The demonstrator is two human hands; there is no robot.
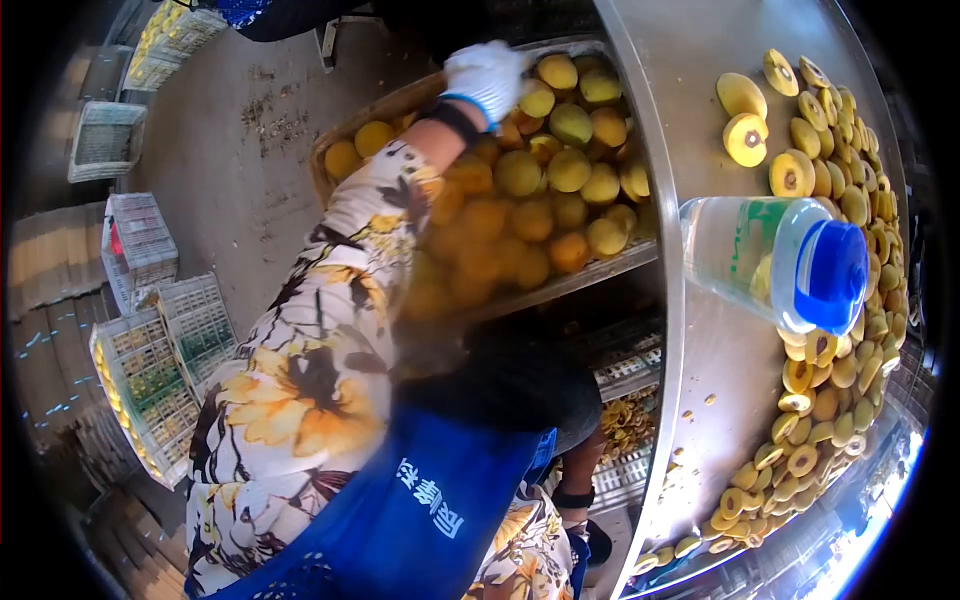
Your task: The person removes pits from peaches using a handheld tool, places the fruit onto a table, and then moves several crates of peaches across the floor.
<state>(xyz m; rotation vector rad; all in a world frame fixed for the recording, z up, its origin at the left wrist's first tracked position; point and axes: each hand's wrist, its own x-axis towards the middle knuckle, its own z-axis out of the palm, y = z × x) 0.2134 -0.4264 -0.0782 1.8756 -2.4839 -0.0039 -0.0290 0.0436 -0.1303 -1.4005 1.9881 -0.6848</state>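
My left hand point(487, 80), in a white knitted glove with a blue cuff, is over the far side of a crate point(520, 300) of whole yellow peaches point(519, 173). Its fingers are blurred and point down at the fruit, so I cannot see whether they grip one. The floral left sleeve point(310, 370) stretches across the crate's near left side. My right hand cannot be made out. To the right of the crate, a metal table point(690, 40) carries many halved peaches point(792, 174), with two pieces lying apart from the pile.
A clear bottle with a blue lid point(835, 275) lies along the table's near edge. Plastic crates point(145, 385) stand on the floor at left. Below the table sits a crate of scraps point(628, 425). A blue apron point(430, 500) covers my lap.
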